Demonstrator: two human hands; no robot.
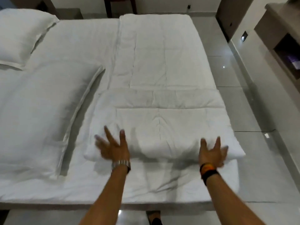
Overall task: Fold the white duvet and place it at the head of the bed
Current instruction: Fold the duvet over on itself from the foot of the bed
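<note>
The white duvet (162, 65) lies as a long folded strip along the right side of the bed (78, 46). Its near end is doubled back onto itself, forming a thicker padded layer with a rounded fold edge facing me. My left hand (112, 146) is open with fingers spread, over the left corner of that fold edge. My right hand (212, 151) is open too, fingers apart, at the right part of the same edge. Both hands are motion-blurred and hold nothing.
Two white pillows lie on the left: a large one (40, 114) near me and another (21, 34) at the far left. Glossy tiled floor (243, 98) runs along the right, with a cabinet (282, 46) beyond. A dark wooden chair (120, 5) stands past the bed.
</note>
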